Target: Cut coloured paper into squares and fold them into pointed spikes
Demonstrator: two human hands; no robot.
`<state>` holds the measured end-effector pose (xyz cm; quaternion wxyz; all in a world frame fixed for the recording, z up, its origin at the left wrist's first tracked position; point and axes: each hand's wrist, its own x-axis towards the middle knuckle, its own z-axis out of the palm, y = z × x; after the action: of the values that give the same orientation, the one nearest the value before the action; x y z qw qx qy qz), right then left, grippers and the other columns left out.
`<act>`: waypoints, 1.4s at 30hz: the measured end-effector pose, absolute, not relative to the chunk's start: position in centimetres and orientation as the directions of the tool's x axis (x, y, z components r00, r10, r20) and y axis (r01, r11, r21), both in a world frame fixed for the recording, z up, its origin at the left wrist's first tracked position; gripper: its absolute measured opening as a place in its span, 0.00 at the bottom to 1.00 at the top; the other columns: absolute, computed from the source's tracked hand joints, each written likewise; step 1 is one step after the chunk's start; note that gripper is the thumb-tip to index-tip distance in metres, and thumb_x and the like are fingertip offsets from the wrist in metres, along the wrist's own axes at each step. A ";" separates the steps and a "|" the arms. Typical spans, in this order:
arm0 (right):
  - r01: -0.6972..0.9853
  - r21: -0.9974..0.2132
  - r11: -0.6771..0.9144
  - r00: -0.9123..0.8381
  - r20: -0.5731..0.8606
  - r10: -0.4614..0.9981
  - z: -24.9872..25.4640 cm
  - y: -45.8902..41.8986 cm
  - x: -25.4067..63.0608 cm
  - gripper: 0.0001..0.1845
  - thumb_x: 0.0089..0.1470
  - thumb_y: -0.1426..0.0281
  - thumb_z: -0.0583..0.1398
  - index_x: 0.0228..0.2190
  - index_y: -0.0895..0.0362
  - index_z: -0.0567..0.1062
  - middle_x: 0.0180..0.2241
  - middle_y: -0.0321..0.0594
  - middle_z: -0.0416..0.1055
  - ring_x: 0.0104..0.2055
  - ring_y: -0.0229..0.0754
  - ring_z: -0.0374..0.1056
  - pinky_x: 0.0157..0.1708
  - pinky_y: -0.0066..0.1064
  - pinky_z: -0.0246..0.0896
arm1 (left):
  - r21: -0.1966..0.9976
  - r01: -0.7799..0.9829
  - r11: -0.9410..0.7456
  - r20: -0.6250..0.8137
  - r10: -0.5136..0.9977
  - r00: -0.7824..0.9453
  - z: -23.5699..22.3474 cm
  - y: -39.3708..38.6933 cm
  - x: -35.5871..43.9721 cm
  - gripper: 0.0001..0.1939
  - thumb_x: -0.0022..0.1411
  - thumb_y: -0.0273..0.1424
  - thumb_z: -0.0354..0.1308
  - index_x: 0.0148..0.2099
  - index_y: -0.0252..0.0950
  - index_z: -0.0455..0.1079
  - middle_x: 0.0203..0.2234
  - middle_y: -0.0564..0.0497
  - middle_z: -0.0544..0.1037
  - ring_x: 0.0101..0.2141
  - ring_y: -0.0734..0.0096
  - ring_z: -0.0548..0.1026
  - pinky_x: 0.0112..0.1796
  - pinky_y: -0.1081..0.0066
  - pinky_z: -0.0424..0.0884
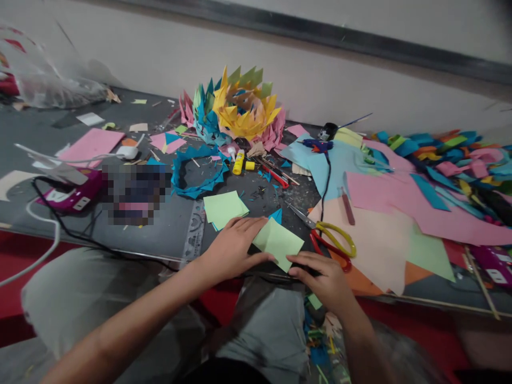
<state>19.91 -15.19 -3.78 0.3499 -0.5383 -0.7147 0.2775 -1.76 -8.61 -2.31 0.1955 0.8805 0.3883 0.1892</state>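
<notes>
A light green square of paper (282, 242) lies at the table's front edge, turned corner-on, with a faint crease. My left hand (234, 249) holds its left side, fingers along the upper edge and thumb on the lower part. At the lower right corner, my right hand (324, 274) grips the paper between thumb and fingers. A small blue paper point (276, 215) shows just behind the sheet. Left of it rests a stack of green and blue squares (225, 208). Scissors (330, 237) with red and yellow handles lie just beyond my right hand.
A blue spiked paper ring (182, 184) lies behind the stack, near a glue stick (238, 162). Farther back stand several folded-paper crowns (244, 112). A glue gun (318, 145) trails a black cord. Coloured sheets (378, 240) cover the right side; a ruler (193, 229) lies left.
</notes>
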 end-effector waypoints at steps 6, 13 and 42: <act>0.398 -0.917 0.017 0.034 0.033 0.999 -4.2 -13.8 19.0 0.16 0.46 0.66 0.62 0.39 0.56 0.75 0.28 0.39 0.76 0.29 0.41 0.72 0.30 0.30 0.68 | 0.806 0.509 -0.302 -0.005 0.856 0.517 -1.9 -8.2 -2.3 0.05 0.58 0.30 0.56 0.37 0.36 0.71 0.28 0.54 0.76 0.31 0.72 0.73 0.32 0.75 0.66; 0.486 -0.873 0.039 -0.038 0.023 0.999 -4.0 -11.1 18.3 0.08 0.49 0.67 0.60 0.31 0.57 0.76 0.27 0.39 0.75 0.29 0.41 0.70 0.29 0.30 0.66 | 0.676 0.589 -0.442 0.030 0.816 0.578 -2.0 -6.7 -2.9 0.04 0.56 0.27 0.57 0.34 0.35 0.71 0.27 0.54 0.76 0.28 0.73 0.72 0.30 0.75 0.63; 0.515 -0.133 0.847 -0.807 0.258 0.531 -4.2 -10.2 21.1 0.17 0.61 0.74 0.46 0.42 0.62 0.72 0.41 0.50 0.72 0.43 0.44 0.68 0.40 0.36 0.67 | 0.112 0.187 -0.976 0.119 0.200 0.972 -2.4 -5.3 -5.0 0.14 0.62 0.23 0.49 0.48 0.35 0.69 0.44 0.43 0.74 0.44 0.65 0.72 0.44 0.68 0.69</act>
<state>21.08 -10.16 -4.15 0.1438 -0.2754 -0.9501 0.0282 -4.99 -5.25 -2.41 0.0503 0.9918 0.0978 0.0648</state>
